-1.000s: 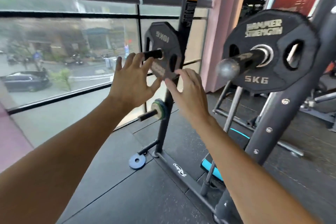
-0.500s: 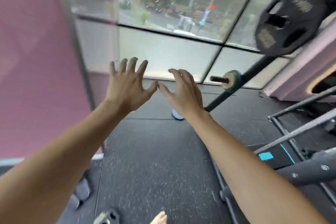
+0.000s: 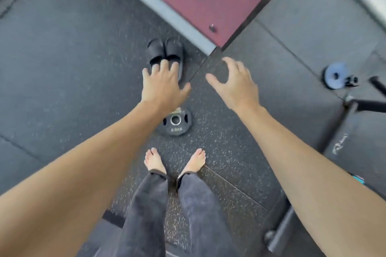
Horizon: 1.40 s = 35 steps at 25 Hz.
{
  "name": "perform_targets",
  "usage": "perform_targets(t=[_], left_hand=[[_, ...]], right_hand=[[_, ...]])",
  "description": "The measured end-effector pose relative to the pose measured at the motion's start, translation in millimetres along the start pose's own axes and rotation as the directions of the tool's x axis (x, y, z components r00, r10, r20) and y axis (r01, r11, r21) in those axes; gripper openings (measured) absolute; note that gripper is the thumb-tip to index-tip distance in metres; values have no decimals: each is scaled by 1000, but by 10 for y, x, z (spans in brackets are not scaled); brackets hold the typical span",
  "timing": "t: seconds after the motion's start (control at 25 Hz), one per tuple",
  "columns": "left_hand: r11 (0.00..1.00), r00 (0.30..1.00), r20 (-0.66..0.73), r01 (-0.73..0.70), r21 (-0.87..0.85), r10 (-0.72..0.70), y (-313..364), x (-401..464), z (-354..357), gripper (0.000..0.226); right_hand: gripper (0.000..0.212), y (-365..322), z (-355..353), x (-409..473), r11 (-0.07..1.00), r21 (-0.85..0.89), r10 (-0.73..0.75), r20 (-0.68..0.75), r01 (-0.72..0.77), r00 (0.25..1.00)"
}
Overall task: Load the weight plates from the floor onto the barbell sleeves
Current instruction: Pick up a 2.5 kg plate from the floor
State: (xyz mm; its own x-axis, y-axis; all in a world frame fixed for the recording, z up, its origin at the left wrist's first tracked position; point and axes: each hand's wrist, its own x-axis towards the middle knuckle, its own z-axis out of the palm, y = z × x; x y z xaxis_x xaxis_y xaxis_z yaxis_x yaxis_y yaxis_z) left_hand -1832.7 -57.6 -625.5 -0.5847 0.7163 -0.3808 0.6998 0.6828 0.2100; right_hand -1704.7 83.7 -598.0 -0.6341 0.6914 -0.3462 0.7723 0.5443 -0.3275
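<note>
Your left hand (image 3: 164, 87) and right hand (image 3: 234, 84) hung open and empty above the small black weight plate (image 3: 175, 122) lying flat on the rubber floor (image 3: 62, 58) by your toes, which looked hard and heavy, best gripped through its holes.

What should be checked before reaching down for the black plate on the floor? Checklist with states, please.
1. Black weight plate lying flat on the floor ahead of the bare feet: ok.
2. Left hand free, holding nothing: ok.
3. Right hand free, fingers loosely curled, holding nothing: ok.
4. Plate fully in sight: not ok, the left wrist covers its top edge.
5. Plate apart from the black slippers: ok.
6. Weight marking readable: cannot tell, blurred.
</note>
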Motion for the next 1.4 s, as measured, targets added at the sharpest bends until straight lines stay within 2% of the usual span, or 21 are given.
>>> perform_targets(t=[0.24,0.48,0.64,0.76,0.88,1.08,1.24,1.4], left_hand=[[979,957,227,198,-47,-183,-553,280,2140,58],[909,882,341,391,-141,-326,-797,548,3948,58],[826,811,382,535,-180,-443,-880,807,4707,89],[809,798,380,559,-180,-467,-840,983,5037,102],[821,797,339,561,-108,-501,-790,1076,5158,107],[801,803,235,584,-131,-547,-839,1174,5219,75],[812,826,201,559,-166,-527,-740,1074,5069,73],[864,879,165,473,-174,-448,-497,869,4506,70]], right_hand=[[78,491,2191,457,999,-35,0,247,9,969],[87,1236,3958,661,992,-106,106,349,-73,931],[96,1558,4728,813,981,-106,190,357,-162,915],[102,1612,5073,952,974,-117,225,342,-196,913],[102,1601,5266,1010,965,-181,240,306,-191,921],[81,1613,5363,1149,968,-133,244,294,-213,924],[72,1595,5186,1045,970,-74,244,243,-233,939],[74,1573,4546,782,975,-70,218,172,-209,961]])
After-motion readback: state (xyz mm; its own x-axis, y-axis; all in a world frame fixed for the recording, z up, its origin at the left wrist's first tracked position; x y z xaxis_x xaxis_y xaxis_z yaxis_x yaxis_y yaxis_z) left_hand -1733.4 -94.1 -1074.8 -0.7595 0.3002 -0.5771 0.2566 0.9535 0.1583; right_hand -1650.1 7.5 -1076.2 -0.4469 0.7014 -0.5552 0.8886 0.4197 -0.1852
